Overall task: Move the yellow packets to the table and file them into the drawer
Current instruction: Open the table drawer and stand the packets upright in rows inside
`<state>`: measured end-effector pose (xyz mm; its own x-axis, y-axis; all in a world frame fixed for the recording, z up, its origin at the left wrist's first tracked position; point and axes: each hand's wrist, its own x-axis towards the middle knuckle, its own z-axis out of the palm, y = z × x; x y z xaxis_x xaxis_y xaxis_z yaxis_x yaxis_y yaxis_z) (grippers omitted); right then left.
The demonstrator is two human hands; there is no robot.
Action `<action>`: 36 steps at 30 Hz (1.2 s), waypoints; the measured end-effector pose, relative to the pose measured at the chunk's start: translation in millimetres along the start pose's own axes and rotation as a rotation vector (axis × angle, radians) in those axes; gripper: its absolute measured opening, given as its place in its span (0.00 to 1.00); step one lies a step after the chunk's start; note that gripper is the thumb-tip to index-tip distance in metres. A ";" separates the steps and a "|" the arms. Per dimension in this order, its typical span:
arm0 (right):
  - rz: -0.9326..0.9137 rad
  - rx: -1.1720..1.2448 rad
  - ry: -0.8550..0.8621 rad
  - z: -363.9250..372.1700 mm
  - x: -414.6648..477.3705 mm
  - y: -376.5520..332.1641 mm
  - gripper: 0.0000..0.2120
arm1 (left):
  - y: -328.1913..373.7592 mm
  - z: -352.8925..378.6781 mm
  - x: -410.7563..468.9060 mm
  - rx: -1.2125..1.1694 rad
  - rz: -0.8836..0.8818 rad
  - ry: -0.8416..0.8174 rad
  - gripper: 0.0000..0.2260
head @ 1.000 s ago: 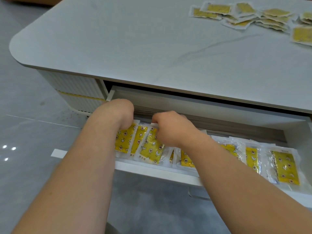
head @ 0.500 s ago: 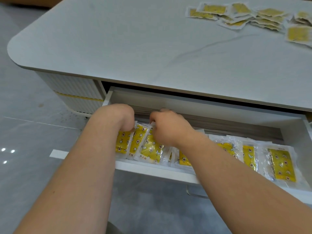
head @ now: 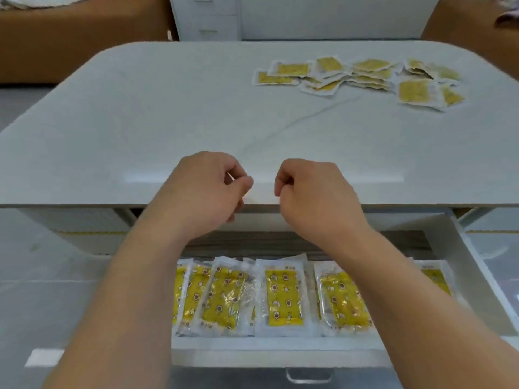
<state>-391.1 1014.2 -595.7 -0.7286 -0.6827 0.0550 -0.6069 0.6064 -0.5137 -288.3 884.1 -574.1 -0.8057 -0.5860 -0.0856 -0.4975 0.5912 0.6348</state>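
Observation:
Several yellow packets (head: 283, 297) stand in a row in the open white drawer (head: 280, 353) below the table top. A loose heap of yellow packets (head: 362, 77) lies at the far right of the white table (head: 140, 116). My left hand (head: 209, 192) and my right hand (head: 311, 192) hover side by side above the table's front edge. Both have curled fingers and hold nothing. My forearms cross over the drawer and hide part of the row.
The drawer's metal handle (head: 309, 378) shows at the bottom edge. Brown furniture (head: 70, 37) stands behind the table at left and right, with a white cabinet (head: 295, 15) between. Grey floor lies to the left.
Both hands came up out of the drawer and now hang over the table's front edge, no longer touching the packets. The camera turned to face the table squarely.

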 end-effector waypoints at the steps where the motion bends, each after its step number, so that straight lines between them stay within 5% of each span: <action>1: 0.042 0.004 0.085 -9.8 11.0 14.2 0.12 | 10.5 10.5 11.1 -0.037 0.051 0.119 0.06; 6: 0.104 -0.126 0.358 -30.2 95.6 97.6 0.12 | 52.1 76.6 108.1 0.062 0.242 0.333 0.10; 11: 0.103 -0.314 0.330 -19.5 171.3 139.4 0.23 | 52.9 102.5 212.6 0.415 0.306 0.363 0.21; 15: -0.077 -0.447 0.362 -19.6 221.0 140.6 0.30 | 50.5 96.3 280.7 0.576 0.334 0.385 0.28; 25: -0.086 -0.446 0.398 -17.9 323.2 156.3 0.33 | 53.9 93.7 381.3 0.482 0.332 0.272 0.30; 31: 0.029 -0.378 0.232 -15.9 347.7 165.8 0.39 | 49.5 95.0 396.5 0.504 0.171 0.149 0.36; 36: 0.079 -0.406 0.102 -15.4 357.4 168.1 0.34 | 47.5 94.8 399.9 0.590 0.153 0.088 0.35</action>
<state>-758.4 878.4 -649.2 -0.7931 -0.5963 0.1243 -0.6090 0.7803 -0.1424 -664.6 730.3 -650.9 -0.8649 -0.4992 0.0525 -0.4928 0.8643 0.1006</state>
